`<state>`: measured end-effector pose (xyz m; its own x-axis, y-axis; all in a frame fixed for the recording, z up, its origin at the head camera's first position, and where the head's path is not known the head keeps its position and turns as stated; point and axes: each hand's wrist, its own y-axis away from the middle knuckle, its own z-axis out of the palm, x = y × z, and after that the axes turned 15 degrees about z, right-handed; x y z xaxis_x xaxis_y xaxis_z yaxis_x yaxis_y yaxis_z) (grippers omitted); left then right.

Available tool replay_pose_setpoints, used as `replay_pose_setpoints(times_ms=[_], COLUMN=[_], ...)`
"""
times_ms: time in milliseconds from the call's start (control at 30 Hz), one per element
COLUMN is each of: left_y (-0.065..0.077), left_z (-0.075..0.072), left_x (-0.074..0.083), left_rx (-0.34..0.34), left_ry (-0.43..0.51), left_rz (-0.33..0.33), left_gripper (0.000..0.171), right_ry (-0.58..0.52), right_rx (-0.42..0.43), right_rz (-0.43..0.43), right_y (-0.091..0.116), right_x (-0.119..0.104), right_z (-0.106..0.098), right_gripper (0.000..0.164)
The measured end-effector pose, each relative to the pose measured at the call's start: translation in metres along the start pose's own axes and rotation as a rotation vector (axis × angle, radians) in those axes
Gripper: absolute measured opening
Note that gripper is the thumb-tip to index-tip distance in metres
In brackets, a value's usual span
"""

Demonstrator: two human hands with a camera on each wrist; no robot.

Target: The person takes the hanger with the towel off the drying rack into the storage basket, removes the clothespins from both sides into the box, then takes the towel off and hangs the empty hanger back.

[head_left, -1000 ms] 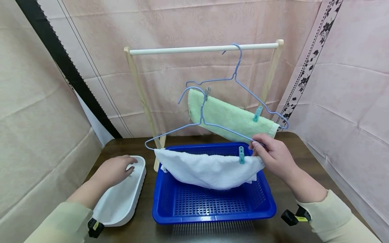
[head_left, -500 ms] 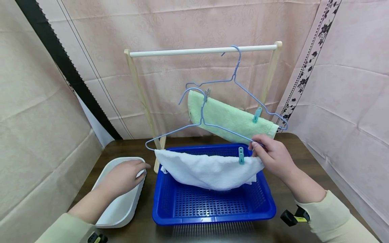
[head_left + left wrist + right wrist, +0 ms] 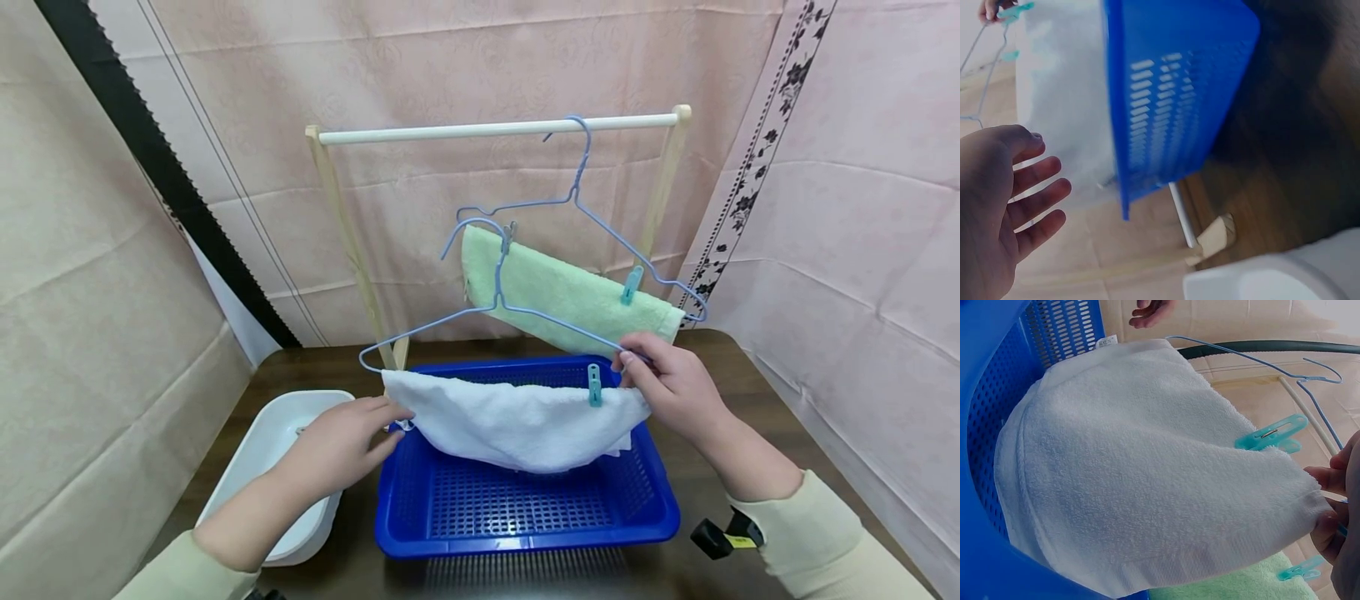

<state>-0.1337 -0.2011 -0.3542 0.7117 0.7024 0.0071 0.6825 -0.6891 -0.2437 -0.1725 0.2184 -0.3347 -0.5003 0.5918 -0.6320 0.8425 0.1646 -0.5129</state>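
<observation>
A white towel (image 3: 510, 421) is draped over the bottom bar of a blue wire clothes hanger (image 3: 497, 283). One teal clothespin (image 3: 595, 385) clips it near its right end; the right wrist view shows this clothespin (image 3: 1272, 434) close up. My right hand (image 3: 671, 375) pinches the hanger's right end together with the towel's corner. My left hand (image 3: 345, 442) is beside the towel's left end, fingers extended and loosely spread. In the left wrist view that hand (image 3: 1016, 187) has nothing visible between its fingers. The towel hangs over a blue plastic basket (image 3: 532, 540).
Behind, a second blue hanger (image 3: 581, 179) carries a green towel (image 3: 562, 287) from the white rail (image 3: 450, 131) of a wooden-legged rack. A white tray (image 3: 255, 442) with a small item inside stands left of the basket. Fabric surrounds the brown table (image 3: 720, 367).
My left hand has moved right, from over the white tray to the left end of the white towel. The right hand keeps its grip, and the hanger stays nearly still.
</observation>
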Motion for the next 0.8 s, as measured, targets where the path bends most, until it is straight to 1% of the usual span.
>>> replay_pose_setpoints(times_ms=[300,500,633,800], left_y=[-0.012,-0.023,-0.031,-0.041], left_z=[-0.007,-0.005,-0.005,-0.007], left_x=[0.012,0.018,0.023,0.031], left_rx=[0.055,0.113,0.135,0.159], left_ry=[0.031,0.047,0.058,0.066], left_rz=[0.016,0.07,0.102,0.102], left_gripper=[0.028,0.026,0.028,0.028], right_ry=[0.004,0.002,-0.001,-0.007], right_rx=[0.0,0.006,0.011,0.014], right_rz=[0.004,0.001,-0.003,-0.008], right_y=[0.001,0.001,0.002,0.002], right_x=[0.0,0.0,0.0,0.0], right_z=[0.0,0.0,0.001,0.001], right_gripper=[0.018,0.018,0.017,0.018])
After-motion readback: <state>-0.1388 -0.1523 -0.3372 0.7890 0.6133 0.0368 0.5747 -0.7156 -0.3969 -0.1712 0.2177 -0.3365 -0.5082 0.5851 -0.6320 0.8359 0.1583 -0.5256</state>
